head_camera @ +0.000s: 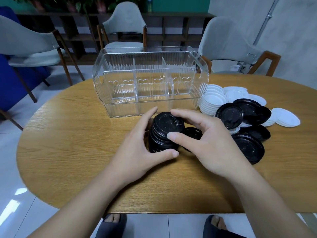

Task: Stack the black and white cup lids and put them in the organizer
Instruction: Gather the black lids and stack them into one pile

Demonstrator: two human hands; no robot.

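Observation:
A stack of black cup lids (pixel 163 133) stands on the round wooden table (pixel 68 143), just in front of the clear ribbed organizer (pixel 151 79). My left hand (pixel 139 145) curls round the stack's left side, thumb at its base. My right hand (pixel 207 141) grips the stack's top lids from the right, thumb in front and fingers over the far rim. One loose black lid (pixel 192 133) lies partly hidden under my right hand. The organizer's compartments hold nothing.
More loose black lids (pixel 247 146) lie to the right, with a stack of white lids (pixel 212 100) and scattered white lids (pixel 286 117) beyond them. Chairs (pixel 125 26) stand around the far side of the table. The table's front edge is close to my feet.

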